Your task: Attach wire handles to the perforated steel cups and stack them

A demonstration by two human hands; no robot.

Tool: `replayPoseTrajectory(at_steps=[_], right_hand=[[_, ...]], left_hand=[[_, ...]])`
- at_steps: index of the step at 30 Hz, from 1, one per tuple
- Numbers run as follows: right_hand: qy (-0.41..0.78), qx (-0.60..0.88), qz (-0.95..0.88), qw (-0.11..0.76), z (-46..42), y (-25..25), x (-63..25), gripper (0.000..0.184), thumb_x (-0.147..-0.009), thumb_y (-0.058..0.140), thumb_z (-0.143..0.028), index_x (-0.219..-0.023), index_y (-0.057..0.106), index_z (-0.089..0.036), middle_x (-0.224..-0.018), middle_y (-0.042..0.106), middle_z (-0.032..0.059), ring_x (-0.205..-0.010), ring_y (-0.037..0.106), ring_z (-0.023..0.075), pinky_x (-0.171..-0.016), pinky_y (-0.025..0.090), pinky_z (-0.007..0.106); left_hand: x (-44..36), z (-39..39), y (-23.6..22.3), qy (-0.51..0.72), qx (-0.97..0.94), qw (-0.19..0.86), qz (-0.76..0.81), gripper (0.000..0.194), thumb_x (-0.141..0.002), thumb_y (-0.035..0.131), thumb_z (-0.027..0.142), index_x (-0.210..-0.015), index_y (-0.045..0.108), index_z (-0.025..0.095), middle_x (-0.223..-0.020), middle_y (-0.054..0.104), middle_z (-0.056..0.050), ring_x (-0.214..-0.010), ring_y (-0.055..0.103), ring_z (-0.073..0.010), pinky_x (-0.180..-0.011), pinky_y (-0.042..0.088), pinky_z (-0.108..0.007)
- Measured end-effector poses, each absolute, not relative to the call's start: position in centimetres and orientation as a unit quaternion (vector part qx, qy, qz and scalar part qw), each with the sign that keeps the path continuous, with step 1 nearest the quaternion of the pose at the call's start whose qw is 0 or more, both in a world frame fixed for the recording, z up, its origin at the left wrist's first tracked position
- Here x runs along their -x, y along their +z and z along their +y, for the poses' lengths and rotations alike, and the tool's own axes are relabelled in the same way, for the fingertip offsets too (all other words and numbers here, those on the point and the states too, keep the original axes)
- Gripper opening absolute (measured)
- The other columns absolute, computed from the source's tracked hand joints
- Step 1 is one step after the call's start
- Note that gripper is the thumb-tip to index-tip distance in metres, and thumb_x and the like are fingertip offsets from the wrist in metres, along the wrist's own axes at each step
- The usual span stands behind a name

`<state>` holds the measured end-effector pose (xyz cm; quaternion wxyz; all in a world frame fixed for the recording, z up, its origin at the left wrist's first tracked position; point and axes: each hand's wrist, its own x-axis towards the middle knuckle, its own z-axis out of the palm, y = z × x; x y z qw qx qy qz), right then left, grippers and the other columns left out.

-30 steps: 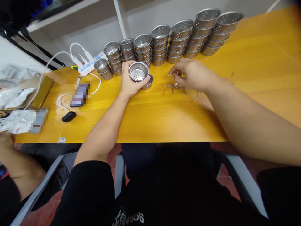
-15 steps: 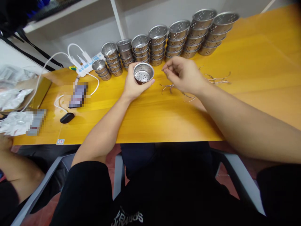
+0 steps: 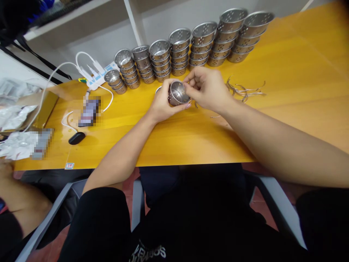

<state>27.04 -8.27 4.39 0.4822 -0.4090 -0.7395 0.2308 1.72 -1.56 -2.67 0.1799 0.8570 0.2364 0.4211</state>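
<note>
My left hand [image 3: 160, 103] is wrapped round a small perforated metal cup [image 3: 178, 94], whose opening tilts to the right. Pinched at the cup's rim, my right hand [image 3: 205, 87] has its thumb and forefinger closed on what looks like a thin wire, mostly hidden by the fingers. Part of another metal rim [image 3: 157, 90] shows just behind my left hand. Several loose curved wires [image 3: 244, 91] lie on the table to the right of my right hand.
Stacks of perforated metal cups [image 3: 179, 51] line the back of the yellow table [image 3: 131, 138]. On the left are a white power strip [image 3: 99, 78] with cables, a phone [image 3: 89, 112] and a black oval case [image 3: 76, 138]. A neighbouring person's arm [image 3: 24, 196] is at far left.
My left hand has tipped the cup from nearly upright toward the right. My right hand has come to the cup's rim, its pinch still closed.
</note>
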Motion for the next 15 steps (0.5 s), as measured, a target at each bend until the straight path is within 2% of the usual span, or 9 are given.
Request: replayPoseTrajectory(at_steps=[4, 8, 11, 15], right_hand=[[0.231, 0.406, -0.734, 0.492, -7.97, 3.97, -26.91, 0.043, -0.113, 0.102, -0.071, -0.110, 0.081, -0.033, -0.087, 0.076, 0.0035, -0.074, 0.074, 0.0290, -0.073, 0.070, 0.048], [0.235, 0.406, -0.731, 0.497, -7.82, 3.88, -26.87, 0.042, -0.111, 0.104, -0.068, -0.109, 0.081, -0.033, -0.085, 0.074, 0.0028, -0.073, 0.072, 0.0283, -0.071, 0.068, 0.048], [0.249, 0.400, -0.725, 0.503, -7.78, 3.87, -26.81, 0.045, -0.110, 0.104, -0.072, -0.108, 0.080, -0.034, -0.083, 0.072, 0.0022, -0.072, 0.070, 0.0283, -0.071, 0.067, 0.049], [0.290, 0.384, -0.708, 0.517, -8.00, 4.34, -26.68, 0.052, -0.106, 0.107, -0.079, -0.110, 0.078, -0.036, -0.080, 0.070, 0.0007, -0.073, 0.067, 0.0273, -0.069, 0.065, 0.048]], left_hand=[[-1.61, -1.53, -2.81, 0.411, -0.861, 0.173, 0.243, 0.130, -0.084, 0.092, 0.118, -0.171, 0.051, 0.031, -0.159, 0.078, -0.014, -0.144, 0.087, -0.0403, -0.130, 0.070, -0.062], [-1.41, -1.41, -3.02, 0.403, -0.870, 0.163, 0.234, 0.136, -0.083, 0.096, 0.116, -0.178, 0.046, 0.031, -0.167, 0.075, -0.017, -0.155, 0.083, -0.0438, -0.137, 0.064, -0.064], [-1.30, -1.43, -3.02, 0.397, -0.876, 0.160, 0.223, 0.137, -0.086, 0.094, 0.115, -0.182, 0.043, 0.032, -0.171, 0.073, -0.018, -0.159, 0.080, -0.0444, -0.140, 0.062, -0.065], [-1.25, -1.71, -2.91, 0.393, -0.879, 0.168, 0.214, 0.127, -0.097, 0.086, 0.113, -0.183, 0.041, 0.032, -0.171, 0.072, -0.016, -0.157, 0.081, -0.0418, -0.138, 0.063, -0.063]])
